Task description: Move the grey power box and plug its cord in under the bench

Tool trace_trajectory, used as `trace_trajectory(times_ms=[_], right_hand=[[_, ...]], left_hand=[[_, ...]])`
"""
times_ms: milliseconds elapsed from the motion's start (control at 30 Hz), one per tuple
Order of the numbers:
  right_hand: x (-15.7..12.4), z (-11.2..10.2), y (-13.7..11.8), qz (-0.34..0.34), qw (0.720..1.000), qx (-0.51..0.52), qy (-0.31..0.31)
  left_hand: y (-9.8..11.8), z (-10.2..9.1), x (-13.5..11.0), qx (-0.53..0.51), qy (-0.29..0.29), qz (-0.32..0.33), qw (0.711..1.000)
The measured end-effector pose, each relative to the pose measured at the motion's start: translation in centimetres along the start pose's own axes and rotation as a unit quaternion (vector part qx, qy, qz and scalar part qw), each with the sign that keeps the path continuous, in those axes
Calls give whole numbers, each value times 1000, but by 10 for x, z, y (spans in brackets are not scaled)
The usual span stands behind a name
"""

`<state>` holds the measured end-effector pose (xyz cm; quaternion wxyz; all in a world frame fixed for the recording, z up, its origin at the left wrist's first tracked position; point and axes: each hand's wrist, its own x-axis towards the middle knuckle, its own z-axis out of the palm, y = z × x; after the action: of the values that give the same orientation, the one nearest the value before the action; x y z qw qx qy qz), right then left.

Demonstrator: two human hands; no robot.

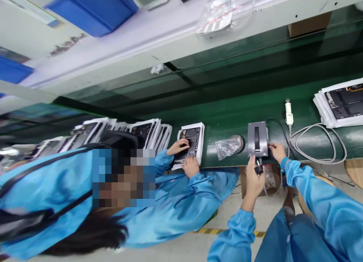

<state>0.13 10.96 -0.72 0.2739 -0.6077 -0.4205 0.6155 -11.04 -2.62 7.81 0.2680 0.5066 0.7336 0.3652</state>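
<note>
A grey metal box with a black handle across its top stands near the green bench's front edge. Below its front edge, my left hand is closed around a black plug, its fingertips close to the box. My right hand is at the box's lower right corner, fingers pinched together; whatever is between them is too small to make out. Behind my right hand lies a white electric screwdriver with a coiled grey cable. A thin black cord runs from the box's far side towards that cable.
To the left, a co-worker's hands rest on a dark device panel on white sheets. A clear plastic bag lies by a round dish. More panels are stacked at far right. An overhead shelf crosses above.
</note>
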Motion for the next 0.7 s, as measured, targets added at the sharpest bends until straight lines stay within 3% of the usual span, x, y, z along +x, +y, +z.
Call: trace_trajectory(times_ms=[133,367,533,700], right_hand=[[-8,7,14,5,1000,-23,-4],[-33,16,27,3,1000,3,-30],[-25,9,32,18,1000,17,-9],[-33,15,45,41,997,17,-67]], left_hand=[[-21,9,13,74,-35,50,995],[-35,3,7,154,-62,122,979],[-38,-6,8,185,-77,138,970],[-39,-12,7,191,-74,118,972]])
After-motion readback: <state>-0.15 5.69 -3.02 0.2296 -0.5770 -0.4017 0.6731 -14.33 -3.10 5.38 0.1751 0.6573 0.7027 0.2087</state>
